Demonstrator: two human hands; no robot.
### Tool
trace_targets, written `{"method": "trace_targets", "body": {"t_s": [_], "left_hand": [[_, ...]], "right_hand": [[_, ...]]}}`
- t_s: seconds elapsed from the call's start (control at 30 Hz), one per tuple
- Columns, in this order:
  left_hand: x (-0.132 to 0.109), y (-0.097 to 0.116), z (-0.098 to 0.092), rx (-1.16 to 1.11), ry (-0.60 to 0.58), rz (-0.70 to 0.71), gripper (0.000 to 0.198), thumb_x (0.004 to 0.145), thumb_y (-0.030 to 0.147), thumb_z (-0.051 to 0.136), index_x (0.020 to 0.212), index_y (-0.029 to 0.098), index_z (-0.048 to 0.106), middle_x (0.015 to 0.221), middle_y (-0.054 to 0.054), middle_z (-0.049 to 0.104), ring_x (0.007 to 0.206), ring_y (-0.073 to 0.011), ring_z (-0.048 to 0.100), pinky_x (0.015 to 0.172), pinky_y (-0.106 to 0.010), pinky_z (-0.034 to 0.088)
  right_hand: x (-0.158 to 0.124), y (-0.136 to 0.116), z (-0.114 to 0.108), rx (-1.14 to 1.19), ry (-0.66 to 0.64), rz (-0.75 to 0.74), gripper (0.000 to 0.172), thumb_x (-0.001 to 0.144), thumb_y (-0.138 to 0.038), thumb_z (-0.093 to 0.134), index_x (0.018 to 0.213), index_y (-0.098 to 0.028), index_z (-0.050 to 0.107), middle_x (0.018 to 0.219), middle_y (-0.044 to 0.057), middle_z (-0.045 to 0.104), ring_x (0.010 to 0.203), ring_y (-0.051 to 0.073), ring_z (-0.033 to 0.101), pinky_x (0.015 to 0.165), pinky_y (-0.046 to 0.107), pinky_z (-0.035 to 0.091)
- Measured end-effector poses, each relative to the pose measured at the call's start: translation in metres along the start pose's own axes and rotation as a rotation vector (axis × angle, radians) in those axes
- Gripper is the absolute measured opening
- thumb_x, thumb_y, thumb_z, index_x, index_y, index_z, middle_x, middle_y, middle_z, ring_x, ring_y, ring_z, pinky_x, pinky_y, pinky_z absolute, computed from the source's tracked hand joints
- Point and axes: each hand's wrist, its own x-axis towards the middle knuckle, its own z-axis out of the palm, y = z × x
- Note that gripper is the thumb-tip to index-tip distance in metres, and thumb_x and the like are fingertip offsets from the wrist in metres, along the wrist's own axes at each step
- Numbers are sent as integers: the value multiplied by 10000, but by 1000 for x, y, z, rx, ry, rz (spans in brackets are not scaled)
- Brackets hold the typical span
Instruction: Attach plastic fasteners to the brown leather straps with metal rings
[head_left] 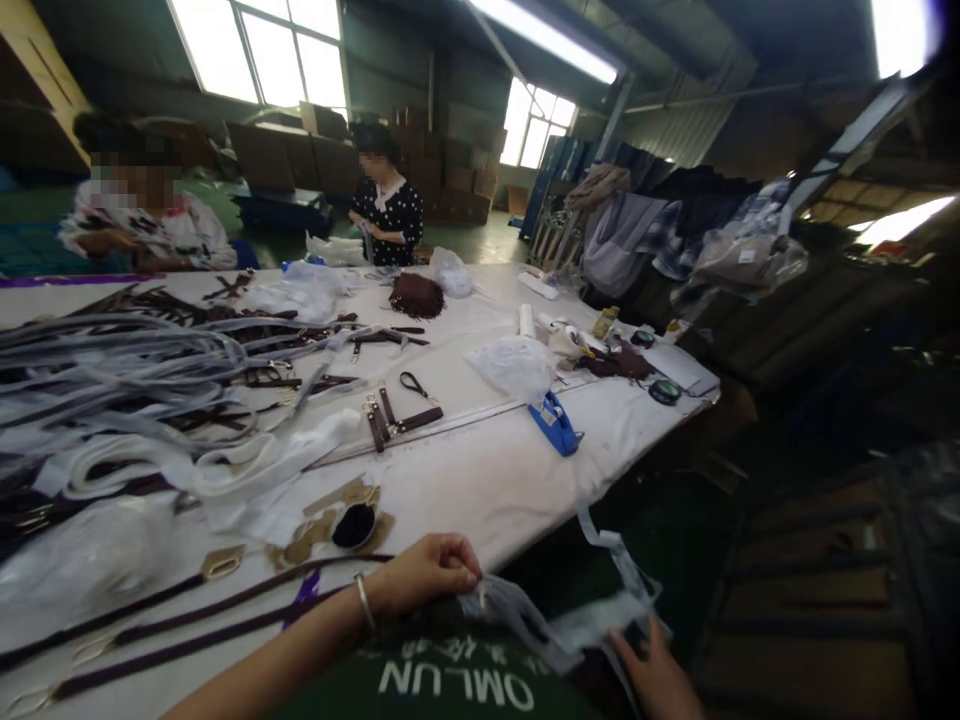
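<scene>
The translucent plastic strip (pixel 521 610) stretches in front of your shirt (pixel 457 682), beside the worktop's (pixel 465 500) near edge. Your left grip (pixel 420 580) pinches its end, thumb against fingers. Your right grip (pixel 660 675) is at its farther part, thumb and finger apart; you cannot tell whether it holds on. Dark straps (pixel 187 646) lie left, a blue tape dispenser (pixel 555 425) ahead.

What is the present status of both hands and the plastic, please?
Left hand pinching translucent plastic strips. Right hand at the plastic, grip unclear. Blue tape dispenser on table, apart from both hands.
</scene>
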Motion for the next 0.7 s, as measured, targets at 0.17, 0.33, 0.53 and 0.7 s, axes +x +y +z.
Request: {"method": "trace_targets", "body": {"t_s": [0.17,0.33,0.53,0.7], "left_hand": [[12,-9,17,181,-1,-54,259,705,309,606,870,114,565,631,26,508,496,-63,403,433,-166,290],[7,-9,16,312,11,-21,277,786,308,500,994,132,547,652,33,485,553,-78,416,479,-176,312],[-10,-1,13,435,-2,60,418,795,199,433,1213,180,432,744,29,527,639,-93,446,586,-193,375],[-13,0,12,627,-11,134,591,763,163,476,1334,219,334,902,-15,607,803,-143,536,776,-257,413]], "right_hand": [[-31,-68,52,118,-512,-127,488,783,-533,516,1117,-179,486,941,92,625,833,234,613,734,355,492],[-62,-111,103,-53,-821,-337,404,713,-460,652,985,-175,563,720,-5,558,632,150,531,578,257,435],[-59,-117,107,-176,-777,-516,204,772,-327,555,902,-176,600,750,12,562,625,144,520,575,254,422],[-56,-116,117,-139,-784,-476,226,838,-372,478,847,-186,605,767,31,622,684,178,574,630,275,435]]}}
